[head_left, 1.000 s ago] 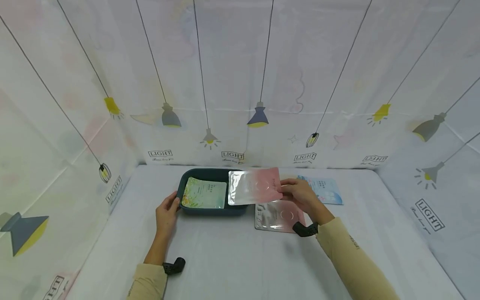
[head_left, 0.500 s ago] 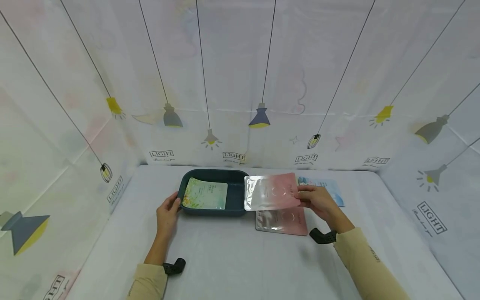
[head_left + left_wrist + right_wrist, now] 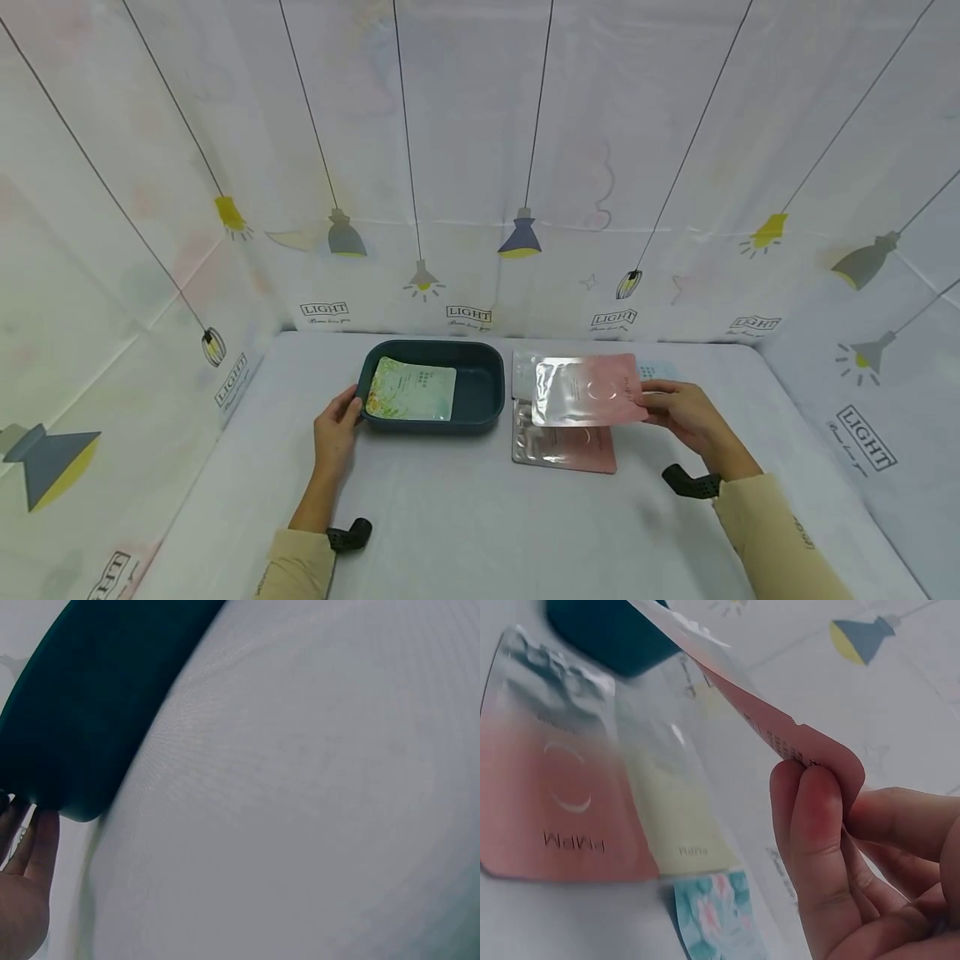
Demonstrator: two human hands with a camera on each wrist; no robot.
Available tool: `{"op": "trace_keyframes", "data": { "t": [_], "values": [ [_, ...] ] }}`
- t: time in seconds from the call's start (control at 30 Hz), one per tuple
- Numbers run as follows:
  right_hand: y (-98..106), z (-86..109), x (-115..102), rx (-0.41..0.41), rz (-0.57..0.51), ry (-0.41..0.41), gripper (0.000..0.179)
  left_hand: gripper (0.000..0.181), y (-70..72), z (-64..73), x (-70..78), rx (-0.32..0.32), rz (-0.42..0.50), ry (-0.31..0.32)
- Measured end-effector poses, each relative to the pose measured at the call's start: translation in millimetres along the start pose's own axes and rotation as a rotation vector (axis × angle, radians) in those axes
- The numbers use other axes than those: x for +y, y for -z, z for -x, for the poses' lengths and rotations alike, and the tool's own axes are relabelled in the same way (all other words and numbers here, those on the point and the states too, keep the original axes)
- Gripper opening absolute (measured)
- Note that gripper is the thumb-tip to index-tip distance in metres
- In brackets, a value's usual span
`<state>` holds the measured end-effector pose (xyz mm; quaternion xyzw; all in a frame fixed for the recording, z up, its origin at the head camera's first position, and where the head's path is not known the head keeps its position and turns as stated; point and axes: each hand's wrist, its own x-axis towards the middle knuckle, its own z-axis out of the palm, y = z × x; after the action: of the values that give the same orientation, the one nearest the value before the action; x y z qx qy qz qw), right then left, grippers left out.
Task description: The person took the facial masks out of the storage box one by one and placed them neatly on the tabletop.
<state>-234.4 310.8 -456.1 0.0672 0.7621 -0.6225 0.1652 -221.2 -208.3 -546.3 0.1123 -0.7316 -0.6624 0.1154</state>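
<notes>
My right hand (image 3: 686,417) pinches a flat pink and silver foil packet (image 3: 588,390) by its right edge, thumb against fingers. In the right wrist view this packet (image 3: 780,720) is seen nearly edge-on. Below it on the table lies a similar pink and silver packet (image 3: 566,450), partly covered in the head view. At its far side is a silver and pale yellow packet (image 3: 679,810). My left hand (image 3: 335,433) touches the left end of a dark teal tray (image 3: 480,408), fingers straight against its outer wall. A green floral packet (image 3: 412,390) lies in the tray's left part.
A light blue floral packet (image 3: 658,371) lies behind the right hand, partly hidden; its pink flowers show in the right wrist view. White cloth covers the table (image 3: 465,517). A curtain (image 3: 450,167) printed with lamps encloses the back and sides.
My right hand has carried the held packet rightward, away from over the tray to above the packets on the table. The tray's right part is now uncovered. My left hand stays at the tray.
</notes>
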Motion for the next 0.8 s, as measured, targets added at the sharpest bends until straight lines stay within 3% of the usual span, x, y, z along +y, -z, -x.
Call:
{"op": "trace_keyframes", "data": {
  "t": [0.47, 0.8],
  "values": [
    [44.9, 9.7, 32.7, 0.057, -0.001, -0.107, 0.065, 0.04, -1.0, -0.1, 1.6, 0.003, 0.01, 0.002],
    [65.3, 14.4, 59.4, 0.088, -0.008, -0.202, 0.067, 0.04, -0.2, 0.0, 0.7, 0.008, 0.003, -0.006]
  ]
}}
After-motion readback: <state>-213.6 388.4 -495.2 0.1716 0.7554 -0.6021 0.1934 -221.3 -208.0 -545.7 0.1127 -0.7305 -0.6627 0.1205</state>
